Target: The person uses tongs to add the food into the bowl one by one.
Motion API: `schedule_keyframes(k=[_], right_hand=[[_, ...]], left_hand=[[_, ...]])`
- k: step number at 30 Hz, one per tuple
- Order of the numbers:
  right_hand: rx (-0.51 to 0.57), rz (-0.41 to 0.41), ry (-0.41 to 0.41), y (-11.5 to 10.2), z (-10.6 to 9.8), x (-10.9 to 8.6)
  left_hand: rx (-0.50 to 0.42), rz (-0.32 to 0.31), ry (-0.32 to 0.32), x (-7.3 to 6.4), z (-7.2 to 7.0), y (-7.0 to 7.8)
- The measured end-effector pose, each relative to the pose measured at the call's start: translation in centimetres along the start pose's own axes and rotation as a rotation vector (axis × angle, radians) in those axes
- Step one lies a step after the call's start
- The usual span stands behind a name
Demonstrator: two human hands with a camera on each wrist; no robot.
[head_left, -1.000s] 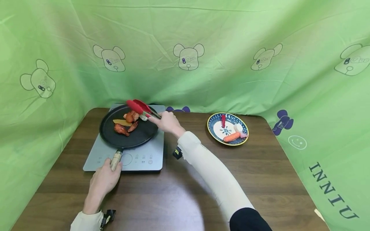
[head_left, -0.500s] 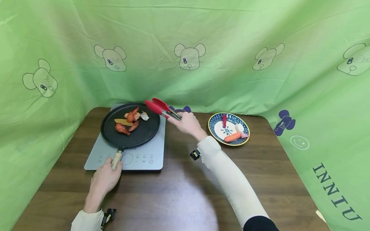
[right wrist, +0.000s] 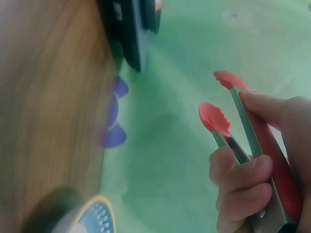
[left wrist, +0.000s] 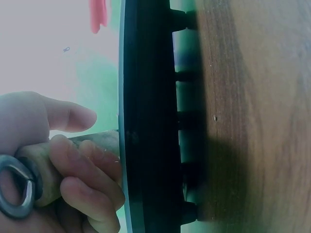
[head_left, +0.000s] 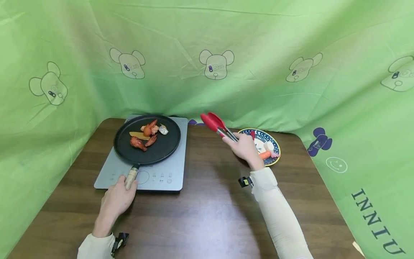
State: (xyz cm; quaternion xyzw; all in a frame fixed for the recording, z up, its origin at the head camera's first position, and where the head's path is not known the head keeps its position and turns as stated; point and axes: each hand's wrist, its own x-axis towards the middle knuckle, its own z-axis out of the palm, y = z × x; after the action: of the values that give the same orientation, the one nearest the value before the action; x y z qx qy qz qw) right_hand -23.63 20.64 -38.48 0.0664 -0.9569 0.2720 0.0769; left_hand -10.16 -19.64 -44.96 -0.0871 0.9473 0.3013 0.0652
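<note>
My left hand (head_left: 119, 197) grips the pale handle (head_left: 130, 177) of a flat black frying pan (head_left: 161, 149); in the left wrist view its fingers curl round that handle. My right hand (head_left: 244, 146) holds red-tipped metal tongs (head_left: 223, 130) near the plate's left side, tips apart and nothing between them, as the right wrist view also shows. In the pan lie a chicken drumstick (head_left: 138, 143), a yellow strip (head_left: 139, 135), reddish-brown pieces (head_left: 150, 128) and a silvery-grey piece (head_left: 163, 130). The patterned plate (head_left: 276, 145), partly behind my right hand, bears a sausage (head_left: 265, 155), a white piece (head_left: 268, 145) and a red piece (head_left: 252, 134).
The pan stands on a silver induction cooker (head_left: 176, 176) at the left of the wooden table (head_left: 200, 216). A green printed curtain (head_left: 174, 86) hangs close behind the table and along both sides.
My right hand has moved right with the tongs, from above the pan to beside the plate. The silvery piece stays in the pan, now uncovered. My left hand keeps its grip on the handle.
</note>
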Motion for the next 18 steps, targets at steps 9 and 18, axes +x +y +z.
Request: schedule_keyframes(k=[9, 18], right_hand=[[-0.044, 0.068, 0.041, 2.9, -1.8, -1.8], [-0.043, 0.116, 0.102, 5.0, -2.7, -3.7]], left_hand=[[-0.006, 0.002, 0.0, 0.0, -0.1, 0.3], [-0.006, -0.006, -0.002, -0.1, 0.0, 0.1]])
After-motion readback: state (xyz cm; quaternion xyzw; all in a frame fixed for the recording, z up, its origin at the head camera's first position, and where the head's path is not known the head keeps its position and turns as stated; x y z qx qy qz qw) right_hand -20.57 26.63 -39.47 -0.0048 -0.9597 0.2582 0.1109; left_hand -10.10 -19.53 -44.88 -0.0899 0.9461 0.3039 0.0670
